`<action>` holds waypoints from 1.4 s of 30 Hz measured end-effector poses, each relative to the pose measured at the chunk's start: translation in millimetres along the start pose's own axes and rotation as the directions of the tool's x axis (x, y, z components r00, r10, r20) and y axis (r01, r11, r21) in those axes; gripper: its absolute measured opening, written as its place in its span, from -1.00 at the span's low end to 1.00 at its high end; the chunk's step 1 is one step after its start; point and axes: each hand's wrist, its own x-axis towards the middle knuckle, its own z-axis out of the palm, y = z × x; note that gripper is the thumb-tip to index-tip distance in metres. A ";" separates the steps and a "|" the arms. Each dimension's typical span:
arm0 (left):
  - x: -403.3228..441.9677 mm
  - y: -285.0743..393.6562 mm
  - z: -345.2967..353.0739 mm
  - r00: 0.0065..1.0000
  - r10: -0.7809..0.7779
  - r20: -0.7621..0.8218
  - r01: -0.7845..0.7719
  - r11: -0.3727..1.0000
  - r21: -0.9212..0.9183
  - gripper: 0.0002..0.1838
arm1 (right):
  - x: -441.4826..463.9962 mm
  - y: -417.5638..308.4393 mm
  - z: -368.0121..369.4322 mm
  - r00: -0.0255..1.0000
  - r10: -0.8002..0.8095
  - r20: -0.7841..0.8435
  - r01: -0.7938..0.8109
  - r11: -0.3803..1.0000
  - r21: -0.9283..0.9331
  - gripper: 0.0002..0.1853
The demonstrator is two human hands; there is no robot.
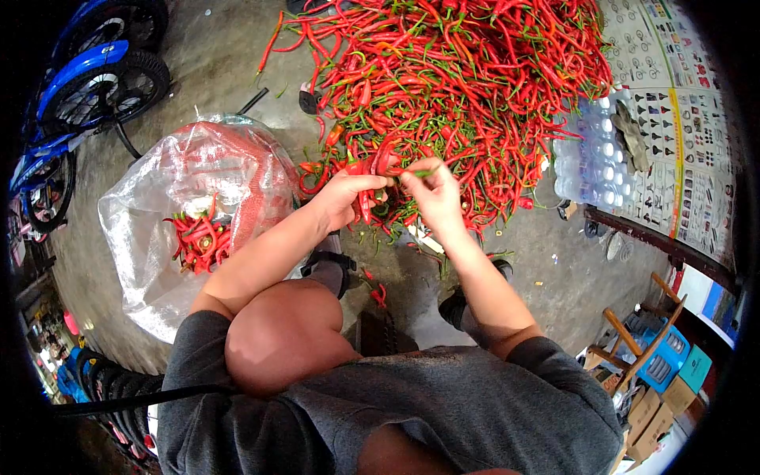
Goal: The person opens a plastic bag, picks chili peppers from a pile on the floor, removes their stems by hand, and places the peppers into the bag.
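A large heap of red chili peppers (475,87) with green stems covers the floor in front of me. My left hand (348,198) is closed around a few red chili peppers (380,158) at the heap's near edge. Close beside it, my right hand (434,196) pinches a green chili stem (421,172) between thumb and fingertips. Whether that stem is still joined to a pepper in my left hand, I cannot tell. To the left stands a clear plastic bag (142,237), its mouth open, with a small pile of red chilies (207,237) inside.
Blue bikes (87,79) stand at the upper left. Right of the heap are packed water bottles (594,150) and a printed poster board (681,111). A wooden stool (625,332), a blue crate (665,356) and cardboard boxes (653,419) sit at the lower right. A few chilies (378,294) lie between my feet.
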 end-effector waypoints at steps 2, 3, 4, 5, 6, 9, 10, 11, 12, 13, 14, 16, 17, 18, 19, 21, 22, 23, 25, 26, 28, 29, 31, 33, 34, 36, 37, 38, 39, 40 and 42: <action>-2.3 3.4 -0.4 0.999 0.031 0.009 -0.032 0.999 0.028 -0.70 | -5.1 7.3 0.3 0.996 0.084 0.034 -0.082 0.995 -0.051 -0.86; -3.0 4.3 -1.3 0.998 0.067 0.015 -0.067 0.996 0.054 -0.70 | -6.9 0.6 -0.6 0.996 0.084 0.034 -0.082 0.995 -0.051 -0.86; -1.5 1.3 -1.9 0.991 0.137 -0.010 -0.135 0.986 0.098 -0.73 | -8.4 -11.3 -1.8 0.979 0.196 0.060 -0.199 0.979 0.049 -0.86; 0.9 0.1 -4.2 0.990 0.137 -0.012 -0.135 0.986 0.098 -0.73 | -8.6 -17.4 -2.2 0.948 0.303 0.097 -0.315 0.938 0.146 -0.86; 2.9 -0.9 -5.9 0.974 0.228 -0.003 -0.221 0.949 0.224 -0.73 | -8.4 -15.6 -2.1 0.941 0.330 0.072 -0.338 0.915 0.221 -0.89; 3.4 1.4 -9.0 0.870 0.475 0.131 -0.453 0.666 0.593 -0.71 | -6.6 -1.3 -7.6 0.915 0.395 0.086 -0.397 0.835 0.382 -0.90; 2.7 3.4 -9.1 0.764 0.578 0.285 -0.548 0.350 0.759 -0.71 | -6.1 -0.3 -9.5 0.907 0.403 0.124 -0.418 0.820 0.391 -0.88; 2.5 4.0 -7.8 0.765 0.578 0.286 -0.548 0.350 0.759 -0.71 | -5.8 -0.2 -10.9 0.907 0.403 0.124 -0.417 0.820 0.392 -0.88; 2.2 3.8 -5.8 0.857 0.505 0.104 -0.470 0.680 0.563 -0.69 | -6.1 0.2 -12.3 0.880 0.382 0.284 -0.475 0.686 0.551 -0.89; 1.6 4.0 -4.1 0.932 0.359 -0.037 -0.337 0.903 0.268 -0.68 | -6.9 0.6 -13.1 0.843 0.321 0.431 -0.537 0.515 0.668 -0.89; 1.3 5.9 -2.7 0.927 0.372 -0.044 -0.363 0.922 0.136 -0.73 | -8.4 3.9 -9.4 0.839 0.250 0.483 -0.543 0.451 0.709 -0.90; 1.5 4.4 -8.0 0.977 0.211 -0.010 -0.211 0.977 -0.014 -0.76 | -15.5 -14.0 5.0 0.807 0.182 0.562 -0.581 0.413 0.701 -0.91; 1.5 4.0 -9.5 0.997 0.053 0.048 -0.045 0.987 -0.156 -0.79 | -16.3 -23.3 10.7 0.792 0.117 0.599 -0.584 0.429 0.689 -0.90; -3.1 5.8 -2.8 1.000 0.023 -0.020 -0.027 0.979 -0.201 -0.82 | -12.7 -28.1 10.6 0.787 0.117 0.605 -0.576 0.492 0.654 -0.90; -1.0 6.5 -9.1 1.000 0.022 -0.018 -0.025 0.980 -0.199 -0.82 | -3.4 -25.6 4.0 0.785 0.066 0.617 -0.545 0.547 0.635 -0.92; 5.4 11.6 -28.7 0.998 0.018 0.055 -0.001 0.958 -0.286 -0.81 | 27.7 -11.2 -24.0 0.814 0.225 0.536 -0.408 0.878 0.251 -0.84; 2.6 15.4 -24.9 0.998 0.060 0.007 -0.056 0.955 -0.293 -0.82 | 49.1 3.9 -37.7 0.889 0.249 0.384 -0.230 0.969 -0.095 -0.80; 1.3 14.2 -25.5 0.998 0.059 0.006 -0.054 0.955 -0.293 -0.82 | 69.2 22.9 -51.0 0.952 0.203 0.230 -0.079 0.887 -0.455 -0.75; -0.3 14.4 -26.5 0.980 0.138 0.147 -0.092 0.955 -0.283 -0.83 | 105.5 62.0 -72.6 0.989 -0.063 0.133 0.146 0.538 -0.830 -0.65; -4.8 16.8 -21.0 0.984 0.108 0.141 -0.073 0.970 -0.233 -0.83 | 117.3 76.5 -74.6 0.988 -0.068 0.135 0.150 0.538 -0.829 -0.65; -9.2 19.0 -14.6 0.985 0.105 0.133 -0.073 0.971 -0.229 -0.85 | 127.2 82.3 -70.8 0.983 0.084 0.165 0.117 0.413 -0.903 -0.57; -10.1 20.6 -13.0 0.987 0.100 0.126 -0.070 0.972 -0.224 -0.86 | 128.9 84.9 -70.8 0.982 0.082 0.168 0.120 0.414 -0.902 -0.57; -9.2 20.6 -15.1 0.987 0.113 0.116 -0.086 0.972 -0.219 -0.87 | 117.7 52.0 -56.4 0.916 0.399 0.050 -0.041 0.217 -0.975 -0.53; -5.3 16.8 -22.2 0.985 0.095 0.141 -0.064 0.976 -0.208 -0.80 | 115.1 63.0 -57.4 0.950 0.312 0.030 -0.030 0.185 -0.982 -0.60; -5.0 15.5 -22.9 0.985 0.094 0.142 -0.063 0.976 -0.208 -0.80 | 115.6 57.5 -57.9 0.948 0.313 0.056 0.009 0.150 -0.989 -0.63; -6.6 12.2 -22.4 0.992 0.094 0.082 -0.076 0.977 -0.197 -0.80 | 116.6 58.4 -65.7 0.960 0.264 0.092 0.065 0.108 -0.992 -0.72; -6.5 11.9 -22.8 0.992 0.093 0.085 -0.074 0.978 -0.197 -0.80 | 111.7 49.6 -69.5 0.969 0.237 0.071 0.044 0.118 -0.992 -0.74; -5.6 12.1 -23.5 0.993 0.089 0.081 -0.073 0.981 -0.181 -0.79 | 109.5 62.1 -81.4 0.984 0.129 0.121 0.094 0.201 -0.975 -0.77; -5.3 13.0 -23.5 0.993 0.086 0.076 -0.073 0.983 -0.166 -0.79 | 104.5 57.2 -84.1 0.987 0.015 0.163 0.152 0.275 -0.949 -0.81; -5.1 14.1 -22.2 0.993 0.089 0.078 -0.075 0.983 -0.167 -0.79 | 100.5 52.7 -84.2 0.987 0.014 0.163 0.153 0.272 -0.950 -0.81; -5.1 14.9 -16.7 0.999 0.034 0.027 -0.027 0.975 -0.221 -0.73 | 83.4 30.0 -79.6 0.998 -0.065 -0.019 0.033 0.719 -0.695 -0.86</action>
